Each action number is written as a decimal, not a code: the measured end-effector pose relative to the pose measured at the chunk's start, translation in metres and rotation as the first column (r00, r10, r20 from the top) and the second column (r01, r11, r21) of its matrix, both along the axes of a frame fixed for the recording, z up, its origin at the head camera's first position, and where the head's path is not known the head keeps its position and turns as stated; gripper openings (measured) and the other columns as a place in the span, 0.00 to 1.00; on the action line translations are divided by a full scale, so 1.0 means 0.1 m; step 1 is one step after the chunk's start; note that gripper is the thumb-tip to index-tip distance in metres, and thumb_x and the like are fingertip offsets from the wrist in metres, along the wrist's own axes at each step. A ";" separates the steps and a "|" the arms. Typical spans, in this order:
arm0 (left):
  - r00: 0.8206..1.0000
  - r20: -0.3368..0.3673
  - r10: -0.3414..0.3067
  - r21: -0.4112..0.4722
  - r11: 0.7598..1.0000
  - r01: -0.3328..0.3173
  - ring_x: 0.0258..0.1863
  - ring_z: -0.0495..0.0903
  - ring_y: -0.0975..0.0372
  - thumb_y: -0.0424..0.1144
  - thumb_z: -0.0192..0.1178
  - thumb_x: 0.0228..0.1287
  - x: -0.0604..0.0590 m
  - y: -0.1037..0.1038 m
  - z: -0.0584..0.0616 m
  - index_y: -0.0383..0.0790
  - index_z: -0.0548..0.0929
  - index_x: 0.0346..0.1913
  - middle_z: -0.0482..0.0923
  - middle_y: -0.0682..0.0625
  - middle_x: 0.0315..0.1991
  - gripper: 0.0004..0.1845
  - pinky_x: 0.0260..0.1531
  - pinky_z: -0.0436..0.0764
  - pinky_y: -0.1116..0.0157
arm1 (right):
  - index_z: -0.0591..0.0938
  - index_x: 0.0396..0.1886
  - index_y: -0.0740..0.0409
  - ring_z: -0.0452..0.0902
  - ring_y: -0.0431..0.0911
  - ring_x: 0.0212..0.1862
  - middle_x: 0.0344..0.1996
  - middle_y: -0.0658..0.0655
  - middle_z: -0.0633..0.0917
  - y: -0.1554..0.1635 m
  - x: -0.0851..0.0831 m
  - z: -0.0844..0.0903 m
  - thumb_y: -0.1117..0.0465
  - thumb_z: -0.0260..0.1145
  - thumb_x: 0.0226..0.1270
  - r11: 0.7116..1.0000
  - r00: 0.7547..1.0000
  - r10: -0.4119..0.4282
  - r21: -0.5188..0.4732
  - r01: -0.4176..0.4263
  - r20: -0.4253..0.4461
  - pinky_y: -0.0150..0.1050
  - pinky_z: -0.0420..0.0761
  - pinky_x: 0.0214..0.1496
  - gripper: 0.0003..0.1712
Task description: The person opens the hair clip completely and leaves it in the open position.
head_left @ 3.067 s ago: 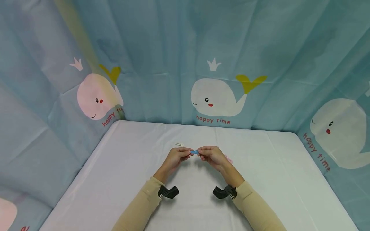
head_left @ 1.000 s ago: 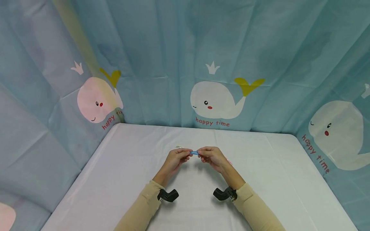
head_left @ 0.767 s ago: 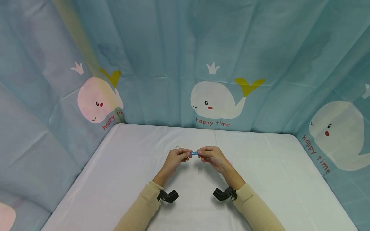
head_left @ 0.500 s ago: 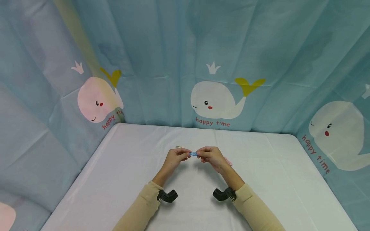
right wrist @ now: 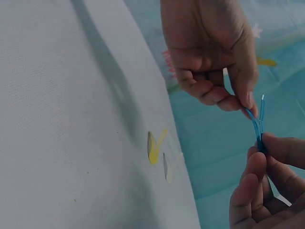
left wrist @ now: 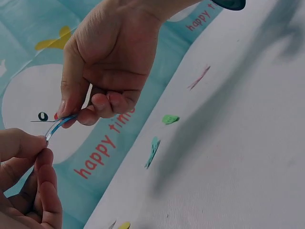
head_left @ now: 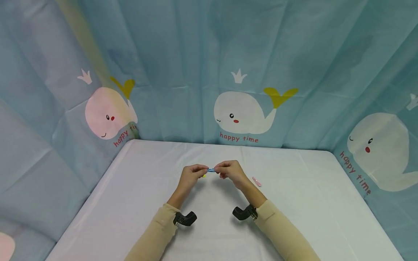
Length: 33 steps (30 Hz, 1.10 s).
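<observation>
1. Across the upper half of the head frame and down both sides: a blue curtain [head_left: 183,43] with printed white whales and "happy time" in red.
2. Across the middle and lower part: a white table [head_left: 300,195].
3. Up from the bottom edge, slanting inward: two beige sleeves [head_left: 153,232].
4. At the centre of the head frame, slightly left: the left hand [head_left: 189,177], pinching one end of the blue clip between thumb and fingertips.
5. Just to its right: the right hand [head_left: 232,172], likewise pinching the opposite end.
6. Near the cuffs: black wrist devices [head_left: 185,218].
7. Between both sets of fingertips, raised above the table: the blue clip [head_left: 211,170], forked in the right wrist view, with one prong at the left fingertips and another ending free.
8. On the table, right of centre in the head view: a pink clip [head_left: 257,181].
9. Around the centre of the left wrist view: green clip [left wrist: 170,119] and teal clip [left wrist: 152,151].
10. At lower centre of the right wrist view, near the table edge: yellow clip [right wrist: 153,151] beside pale clip [right wrist: 169,171].
</observation>
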<state>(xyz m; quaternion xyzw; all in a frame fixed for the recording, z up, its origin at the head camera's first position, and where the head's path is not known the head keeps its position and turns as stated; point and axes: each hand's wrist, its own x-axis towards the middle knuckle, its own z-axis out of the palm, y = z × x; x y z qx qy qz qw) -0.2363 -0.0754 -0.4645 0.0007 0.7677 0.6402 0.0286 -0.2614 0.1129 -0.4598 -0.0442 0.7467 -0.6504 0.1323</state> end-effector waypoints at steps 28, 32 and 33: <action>0.998 0.059 0.023 -0.352 0.936 -0.001 0.29 0.77 0.64 0.31 0.64 0.59 -0.10 -0.35 -0.28 0.34 0.89 0.37 0.86 0.46 0.32 0.06 0.29 0.73 0.70 | 0.87 0.29 0.68 0.73 0.40 0.18 0.20 0.56 0.85 -0.45 -0.01 -0.23 0.68 0.68 0.59 0.974 1.000 -0.010 0.225 0.011 -0.007 0.30 0.72 0.21 0.05; 0.998 0.064 0.016 -0.410 0.912 0.012 0.30 0.75 0.63 0.31 0.63 0.58 -0.11 -0.39 -0.31 0.35 0.89 0.36 0.86 0.46 0.35 0.06 0.29 0.71 0.70 | 0.87 0.28 0.67 0.72 0.39 0.18 0.18 0.53 0.84 -0.50 -0.01 -0.27 0.68 0.69 0.59 0.963 1.000 -0.001 0.269 0.005 -0.013 0.29 0.71 0.20 0.04; 0.998 0.064 0.013 -0.421 0.907 0.015 0.31 0.75 0.62 0.31 0.63 0.58 -0.11 -0.40 -0.31 0.35 0.89 0.36 0.86 0.45 0.35 0.06 0.29 0.71 0.70 | 0.87 0.28 0.67 0.72 0.39 0.17 0.17 0.52 0.83 -0.51 -0.02 -0.28 0.68 0.69 0.58 0.960 1.000 0.001 0.281 0.003 -0.015 0.29 0.71 0.19 0.04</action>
